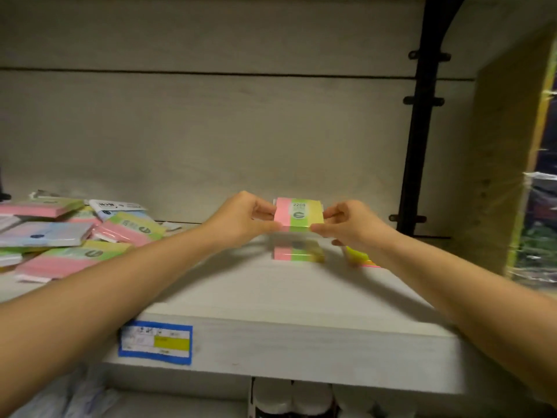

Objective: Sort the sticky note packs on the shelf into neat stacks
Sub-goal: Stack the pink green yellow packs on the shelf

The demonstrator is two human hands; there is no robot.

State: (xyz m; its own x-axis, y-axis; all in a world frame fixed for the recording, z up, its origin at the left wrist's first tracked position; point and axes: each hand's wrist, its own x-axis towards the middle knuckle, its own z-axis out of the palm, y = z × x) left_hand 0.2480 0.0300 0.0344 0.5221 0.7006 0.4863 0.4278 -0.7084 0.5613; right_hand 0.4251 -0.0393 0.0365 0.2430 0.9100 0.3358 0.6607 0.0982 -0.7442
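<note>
shelf edge (271, 342): a blue-bordered price label (155, 342) is stuck on its front.
left hand (241, 218): pinched on the held pack (298, 215).
right hand (352, 224): pinched on its other end.
held pack: raised above a lying pack (297, 251).
loose packs (72, 233): heaped at left.

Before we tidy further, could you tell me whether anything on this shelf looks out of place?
Yes: the packs at the left lie jumbled, overlapping at angles. Both hands, left and right, hold one pack above a small stack.
</note>
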